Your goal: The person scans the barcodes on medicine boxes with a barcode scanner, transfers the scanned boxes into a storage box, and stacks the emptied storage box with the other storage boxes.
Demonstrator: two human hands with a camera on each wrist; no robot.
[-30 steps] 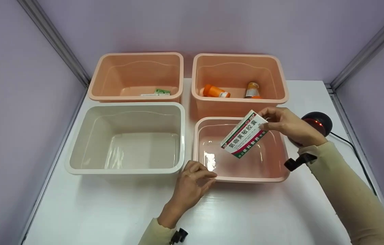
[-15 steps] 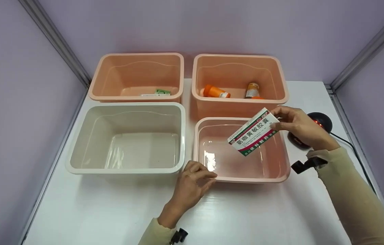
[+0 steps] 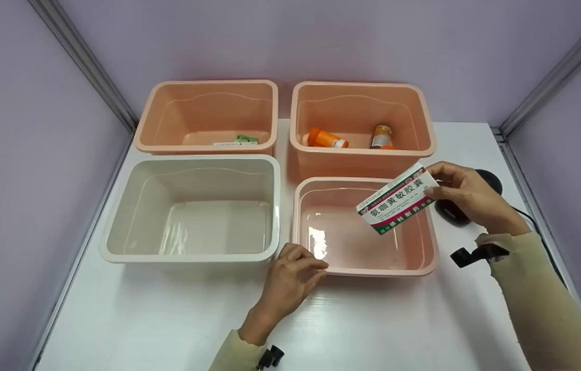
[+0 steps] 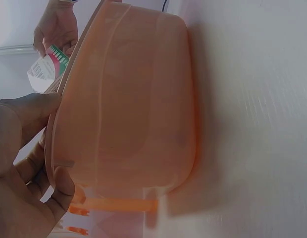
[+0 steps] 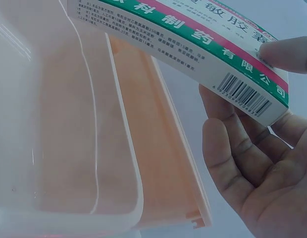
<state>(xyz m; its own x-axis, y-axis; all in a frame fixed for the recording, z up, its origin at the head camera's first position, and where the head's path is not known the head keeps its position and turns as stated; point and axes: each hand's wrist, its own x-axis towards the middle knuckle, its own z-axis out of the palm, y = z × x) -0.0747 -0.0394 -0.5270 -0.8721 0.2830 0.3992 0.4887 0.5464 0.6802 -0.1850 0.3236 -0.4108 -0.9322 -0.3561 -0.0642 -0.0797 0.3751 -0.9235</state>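
Observation:
My right hand (image 3: 471, 196) pinches a medicine box (image 3: 398, 198) by its right end, above the right side of the front pink bin (image 3: 368, 272). The box is white with green and magenta bands and dark lettering. In the right wrist view its printed side with a barcode (image 5: 242, 94) shows above my curled fingers (image 5: 220, 148). At the bin's near left corner, my left hand (image 3: 288, 281) grips the rim. The left wrist view shows its fingers and thumb around that rim, against the bin's outer wall (image 4: 128, 94).
A black scanner (image 3: 453, 212) with a cable stands right of the bin, partly behind my right hand. A grey-white bin (image 3: 190, 258) stands at left. Behind, one peach bin (image 3: 205, 150) holds a green-and-white item; another (image 3: 362, 153) holds an orange bottle (image 3: 326, 138) and other containers.
My right hand has carried the medicine box to the right, toward the scanner, and the box now tilts less steeply. My left hand has stayed on the rim.

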